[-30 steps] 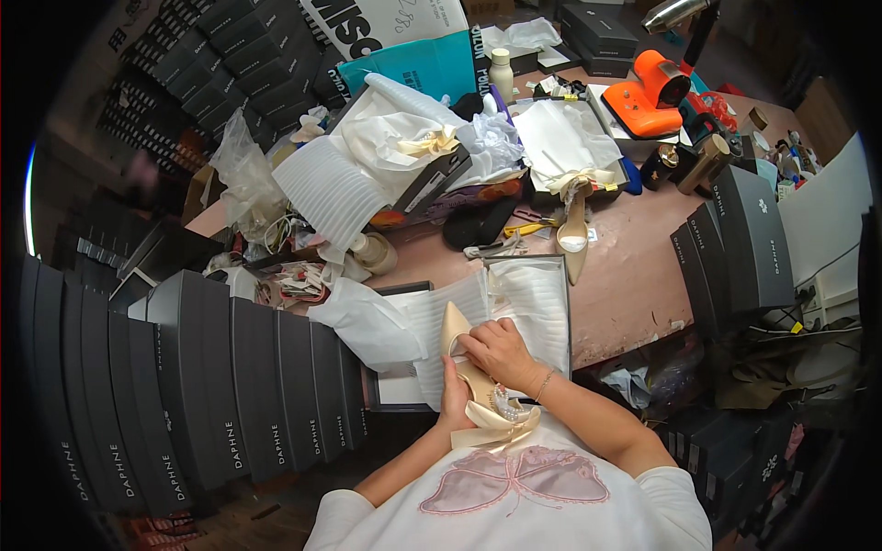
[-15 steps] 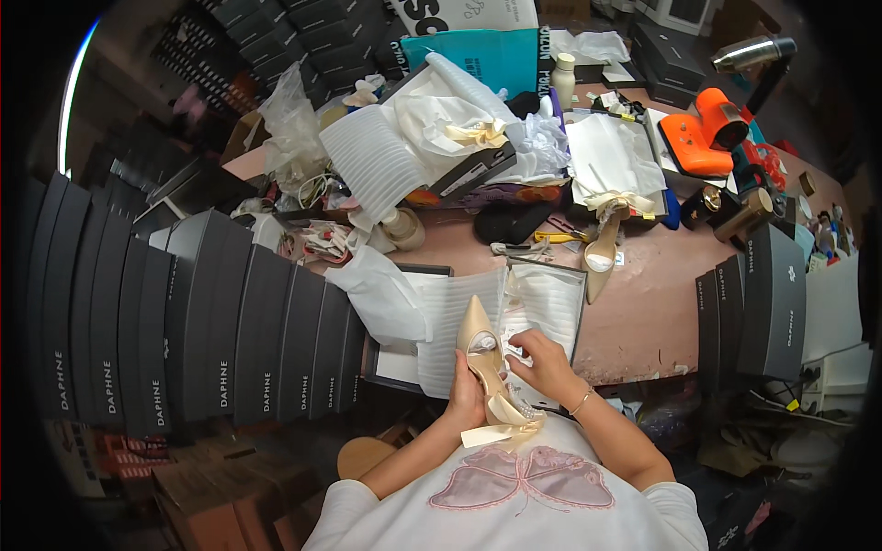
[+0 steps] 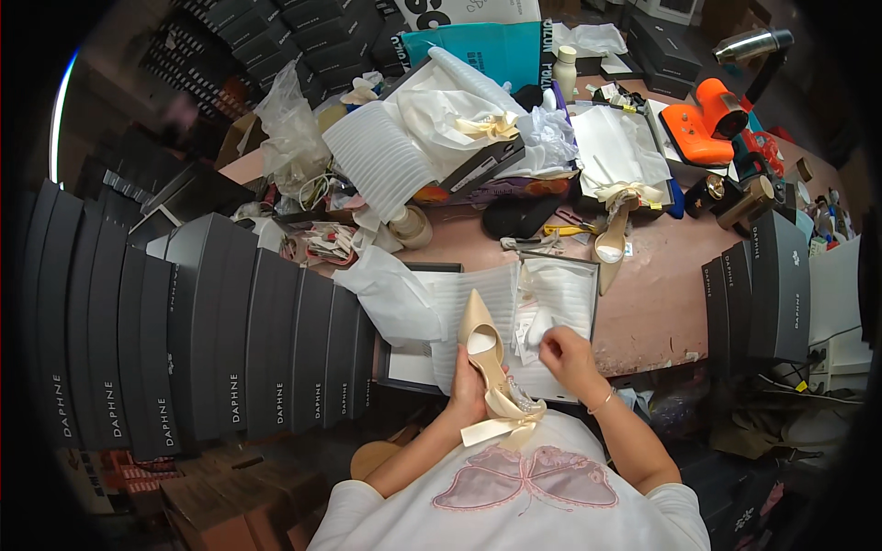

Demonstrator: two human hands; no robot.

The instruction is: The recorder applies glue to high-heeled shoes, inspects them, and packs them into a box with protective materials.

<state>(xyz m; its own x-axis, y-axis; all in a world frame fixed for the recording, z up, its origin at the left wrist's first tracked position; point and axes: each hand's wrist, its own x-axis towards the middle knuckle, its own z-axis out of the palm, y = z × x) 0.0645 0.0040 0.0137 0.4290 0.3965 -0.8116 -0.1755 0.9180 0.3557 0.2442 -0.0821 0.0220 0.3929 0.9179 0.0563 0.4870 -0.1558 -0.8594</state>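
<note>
Left hand (image 3: 467,397) grips beige shoe (image 3: 489,365); right hand (image 3: 568,360) pinches tissue (image 3: 540,323).

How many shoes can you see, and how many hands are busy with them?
Cream pointed shoes: 2, one in the left hand over the open box, namely the held shoe, and one lying on the table, the far shoe.
Hands: 2, left hand and right hand.
Total: 4
</note>
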